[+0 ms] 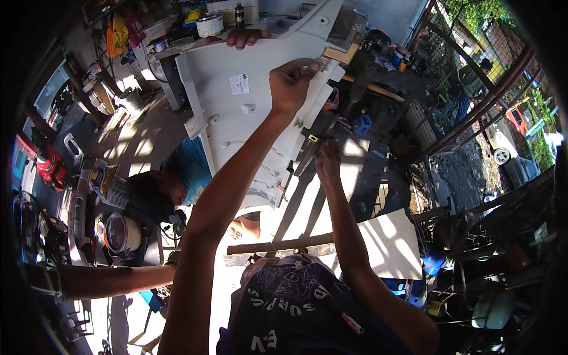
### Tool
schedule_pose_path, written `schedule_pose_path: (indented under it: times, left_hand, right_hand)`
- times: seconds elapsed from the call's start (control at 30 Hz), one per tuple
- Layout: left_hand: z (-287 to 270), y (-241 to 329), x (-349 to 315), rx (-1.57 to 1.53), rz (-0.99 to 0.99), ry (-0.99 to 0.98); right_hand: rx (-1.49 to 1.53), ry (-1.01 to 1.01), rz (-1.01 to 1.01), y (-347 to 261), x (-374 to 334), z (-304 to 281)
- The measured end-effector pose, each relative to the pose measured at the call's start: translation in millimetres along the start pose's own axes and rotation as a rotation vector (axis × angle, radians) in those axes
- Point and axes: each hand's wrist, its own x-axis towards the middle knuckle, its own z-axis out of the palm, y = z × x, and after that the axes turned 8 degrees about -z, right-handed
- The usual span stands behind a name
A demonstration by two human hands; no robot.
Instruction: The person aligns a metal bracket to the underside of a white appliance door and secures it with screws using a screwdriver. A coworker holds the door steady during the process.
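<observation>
A large pale moulded panel (pixel 222 109) with a white label, tabs and holes stands tilted in front of me. My left hand (pixel 290 86) reaches over it, fingers pinched at its right edge beside a tan block (pixel 340 55). Whatever lies between those fingertips is too small to name. Lower and to the right, my right hand (pixel 329 158) is closed, with its fingers mostly hidden. Close to it are a small yellow piece (pixel 312 139) and a dark flat strip (pixel 306 160). Another person's hand (pixel 247 38) rests on the panel's far edge.
A person in a teal shirt (pixel 192 165) bends low at the panel's left. Another person's forearm (pixel 118 281) enters at lower left. A wooden bar (pixel 284 243) lies before me, a pale sheet (pixel 387 245) to the right. Behind stands a cluttered bench with a white tub (pixel 209 25).
</observation>
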Motion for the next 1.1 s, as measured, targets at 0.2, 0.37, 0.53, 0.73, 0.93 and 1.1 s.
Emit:
schedule_pose_path:
  times: [0.2,0.37,0.53,0.73,0.93,1.1]
  left_hand:
    - [-4.9,0.9,-3.0,0.021,-0.005,0.020]
    - [-8.6,-7.2,-0.6,-0.023,0.065,0.003]
    - [0.0,9.2,-8.3,0.020,-0.017,-0.001]
    - [-4.4,7.7,-8.7,-0.051,0.053,0.006]
    - [0.5,4.6,-5.4,-0.023,-0.003,-0.014]
    - [-4.8,0.1,-3.9,0.042,-0.021,0.026]
  right_hand:
    - [0.494,0.056,0.349,-16.6,1.0,28.0]
    - [0.550,0.064,0.365,-44.3,2.2,36.8]
    - [0.324,0.044,0.291,-20.7,6.2,5.4]
    - [0.329,0.090,0.205,-25.2,10.1,9.7]
    - [-0.771,-0.094,-0.446,-16.3,31.8,3.4]
    - [0.198,0.121,0.191,-61.9,51.6,24.3]
